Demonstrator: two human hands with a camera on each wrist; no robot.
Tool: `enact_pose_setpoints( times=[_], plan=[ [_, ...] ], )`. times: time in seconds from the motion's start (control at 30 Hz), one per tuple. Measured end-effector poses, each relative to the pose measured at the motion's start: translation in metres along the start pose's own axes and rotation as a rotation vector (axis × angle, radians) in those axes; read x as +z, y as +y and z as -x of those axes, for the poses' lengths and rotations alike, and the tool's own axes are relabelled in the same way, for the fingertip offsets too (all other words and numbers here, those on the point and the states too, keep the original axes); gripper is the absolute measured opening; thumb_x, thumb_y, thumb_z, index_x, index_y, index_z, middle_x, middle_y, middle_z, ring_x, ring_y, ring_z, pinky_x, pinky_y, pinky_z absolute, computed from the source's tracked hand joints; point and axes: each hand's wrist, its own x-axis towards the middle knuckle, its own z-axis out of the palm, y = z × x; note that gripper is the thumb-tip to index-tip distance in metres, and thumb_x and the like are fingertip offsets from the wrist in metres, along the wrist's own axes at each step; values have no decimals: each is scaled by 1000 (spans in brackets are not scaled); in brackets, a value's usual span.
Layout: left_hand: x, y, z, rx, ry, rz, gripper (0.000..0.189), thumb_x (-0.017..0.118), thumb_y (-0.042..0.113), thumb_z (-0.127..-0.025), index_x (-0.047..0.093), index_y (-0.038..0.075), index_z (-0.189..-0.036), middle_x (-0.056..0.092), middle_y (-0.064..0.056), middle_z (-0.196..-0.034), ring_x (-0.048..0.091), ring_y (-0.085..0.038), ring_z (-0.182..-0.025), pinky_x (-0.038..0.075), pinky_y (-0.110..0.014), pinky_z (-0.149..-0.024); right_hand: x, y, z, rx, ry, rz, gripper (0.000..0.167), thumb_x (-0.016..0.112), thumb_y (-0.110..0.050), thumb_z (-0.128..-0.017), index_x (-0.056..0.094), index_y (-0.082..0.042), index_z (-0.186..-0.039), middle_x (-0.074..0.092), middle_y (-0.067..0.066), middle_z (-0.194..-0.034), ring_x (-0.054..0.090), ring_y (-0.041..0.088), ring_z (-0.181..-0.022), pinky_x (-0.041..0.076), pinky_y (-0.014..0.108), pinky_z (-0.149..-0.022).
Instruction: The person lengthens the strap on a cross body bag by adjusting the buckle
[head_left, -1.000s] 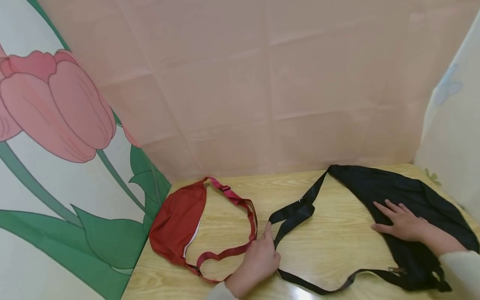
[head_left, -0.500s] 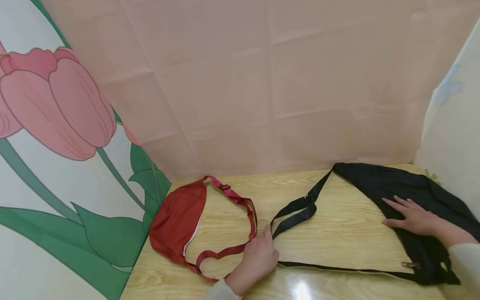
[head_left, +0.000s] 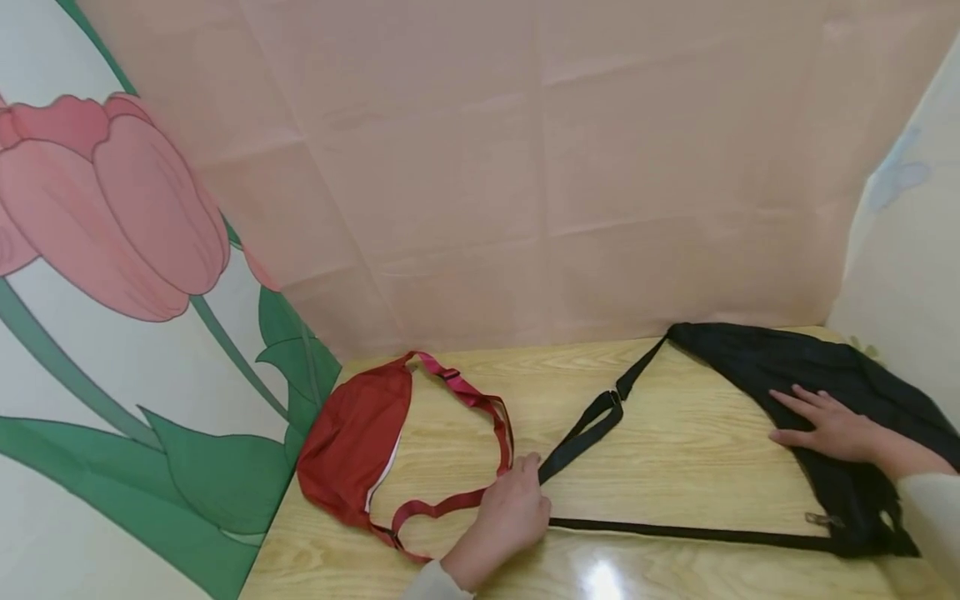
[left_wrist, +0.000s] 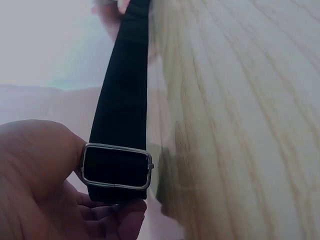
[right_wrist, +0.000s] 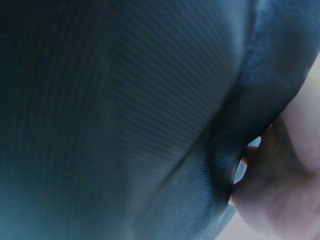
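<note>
A black sling bag (head_left: pixel 817 358) lies at the right of the table, its zipper pull (head_left: pixel 823 520) near the lower corner. My right hand (head_left: pixel 828 429) rests on it with spread, straight fingers; close up, the right wrist view is filled by ribbed black fabric (right_wrist: pixel 165 100). To the left, my left hand (head_left: pixel 510 512) grips the far end of the bag's black strap (head_left: pixel 690 531), whose near length runs straight. In the left wrist view a metal slider buckle (left_wrist: pixel 116 147) sits on the strap by the thumb, and the fingers curl beneath.
On the left lies a red sling bag (head_left: pixel 356 442), its red strap (head_left: pixel 450 504) looped toward my left hand and partly covered by it. Pink sheeting (head_left: pixel 465 183) closes off the table's back edge. A tulip-printed panel (head_left: pixel 135 225) stands at the left.
The black strap's near length has gone from slack to straight, and its upper loop has narrowed. My right hand and the black bag have shifted slightly right, my left hand slightly left.
</note>
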Motion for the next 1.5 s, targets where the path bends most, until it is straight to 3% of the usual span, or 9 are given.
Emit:
enact_pose_setpoints(
  times=[0.27,0.53,1.27,1.5],
  plan=[
    [2,-3,-1,21,-13,12,50,68,18,-90,54,9,-138,62,-6,-119,63,-18,-97,54,-36,-80,-2,-5,-3,17,-2,37,90,49,-59,-101,8,-7,-161,2,40,-158,-2,68,-138,6,90,-90],
    [3,0,1,71,12,17,55,70,16,-86,54,8,-139,62,-6,-119,63,-18,-100,54,-35,-80,4,-11,-2,35,12,99,88,40,-63,-103,-5,-16,-162,-4,35,-161,0,66,-139,4,88,-93],
    [2,6,-2,131,21,17,61,70,20,-85,50,8,-142,61,-4,-114,61,-17,-93,52,-31,-79,9,-11,6,46,8,94,83,35,-60,-105,-5,-16,-162,-6,33,-162,-1,65,-141,5,88,-92],
    [-2,9,1,164,60,9,59,70,22,-85,51,8,-139,59,-3,-111,59,-16,-93,50,-29,-78,10,-10,7,50,6,96,84,36,-62,-104,-3,-15,-162,-4,34,-162,2,65,-140,5,88,-92]
  ],
)
